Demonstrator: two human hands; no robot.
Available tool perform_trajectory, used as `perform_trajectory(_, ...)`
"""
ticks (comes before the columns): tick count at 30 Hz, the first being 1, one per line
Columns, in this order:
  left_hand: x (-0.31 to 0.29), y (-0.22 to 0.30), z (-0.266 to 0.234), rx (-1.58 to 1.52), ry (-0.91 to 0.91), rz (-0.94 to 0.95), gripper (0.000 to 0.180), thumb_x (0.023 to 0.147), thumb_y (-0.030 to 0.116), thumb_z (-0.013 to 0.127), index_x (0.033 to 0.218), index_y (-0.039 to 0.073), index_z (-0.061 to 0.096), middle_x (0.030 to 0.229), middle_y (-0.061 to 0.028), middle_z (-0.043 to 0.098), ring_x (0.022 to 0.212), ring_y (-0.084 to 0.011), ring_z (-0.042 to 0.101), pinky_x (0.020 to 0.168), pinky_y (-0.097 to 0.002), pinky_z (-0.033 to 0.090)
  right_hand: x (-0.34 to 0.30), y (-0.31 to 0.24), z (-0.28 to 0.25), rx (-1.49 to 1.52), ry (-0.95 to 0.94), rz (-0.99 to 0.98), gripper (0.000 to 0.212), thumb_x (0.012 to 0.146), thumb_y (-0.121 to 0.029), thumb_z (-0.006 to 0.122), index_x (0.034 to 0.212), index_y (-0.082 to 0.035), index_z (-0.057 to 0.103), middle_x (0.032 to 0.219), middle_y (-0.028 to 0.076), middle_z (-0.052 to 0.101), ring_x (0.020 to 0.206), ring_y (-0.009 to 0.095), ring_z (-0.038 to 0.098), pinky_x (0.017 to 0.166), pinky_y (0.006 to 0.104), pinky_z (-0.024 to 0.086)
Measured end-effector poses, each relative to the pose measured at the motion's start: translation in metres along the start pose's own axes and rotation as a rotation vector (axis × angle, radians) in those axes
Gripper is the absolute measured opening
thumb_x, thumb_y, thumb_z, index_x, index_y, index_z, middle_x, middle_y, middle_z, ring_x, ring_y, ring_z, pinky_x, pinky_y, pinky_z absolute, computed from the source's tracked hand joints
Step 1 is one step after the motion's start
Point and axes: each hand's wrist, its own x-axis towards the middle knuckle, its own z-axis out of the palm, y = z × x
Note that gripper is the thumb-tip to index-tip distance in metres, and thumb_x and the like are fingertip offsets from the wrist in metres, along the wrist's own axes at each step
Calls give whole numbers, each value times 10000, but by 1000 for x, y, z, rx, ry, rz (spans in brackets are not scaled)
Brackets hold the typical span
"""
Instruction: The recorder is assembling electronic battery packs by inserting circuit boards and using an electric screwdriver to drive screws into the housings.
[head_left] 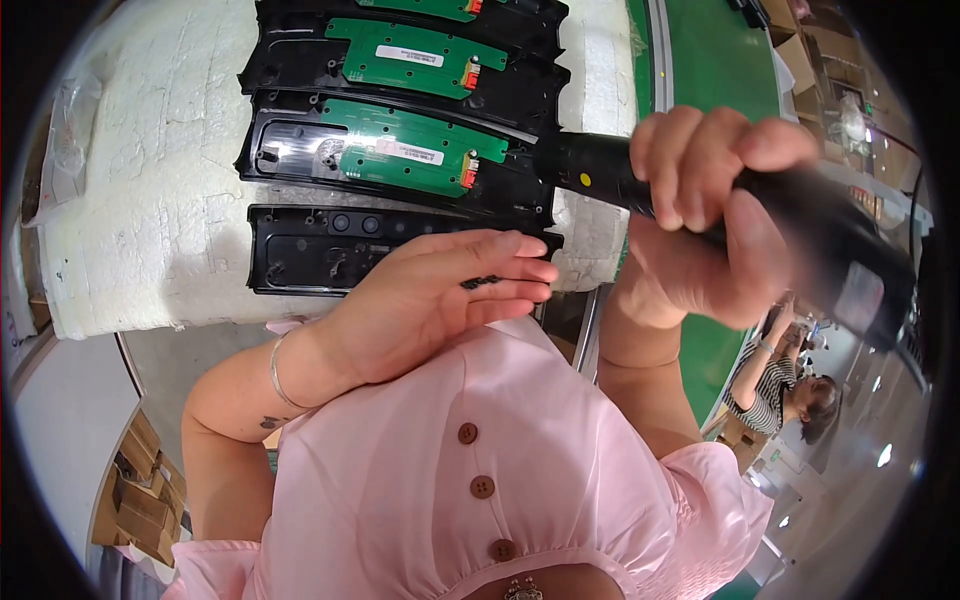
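My right hand (700,200) is wrapped round a black electric screwdriver (600,172) with a yellow dot on its barrel. Its front end reaches the right end of a curved black plastic panel (500,195), where the bit is hard to make out. On that panel lies a green circuit board (390,165) with a white label and a red-and-white connector. Palm upward, my left hand (440,280) carries several small black screws (481,283) on its half-stretched fingers. It partly covers a nearer black panel (300,250) that shows no green board.
Farther off lie more black panels with green boards (410,60). All rest on a white wrapped foam block (160,200). A green work surface (708,60) runs along the right. Cardboard boxes (145,490) stand low left; another person (775,390) is at the right.
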Motion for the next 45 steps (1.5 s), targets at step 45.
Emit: perform_trajectory(45,-231,233,-83,471,777,1331,172,880,121,468,858,-40,525,791,-73,545,721,-137,552,670,-230,493,7,59,-136,-298,260,919,328,775,-116,579,1041,38,466,850,82,558,766,151,538,707,248,434)
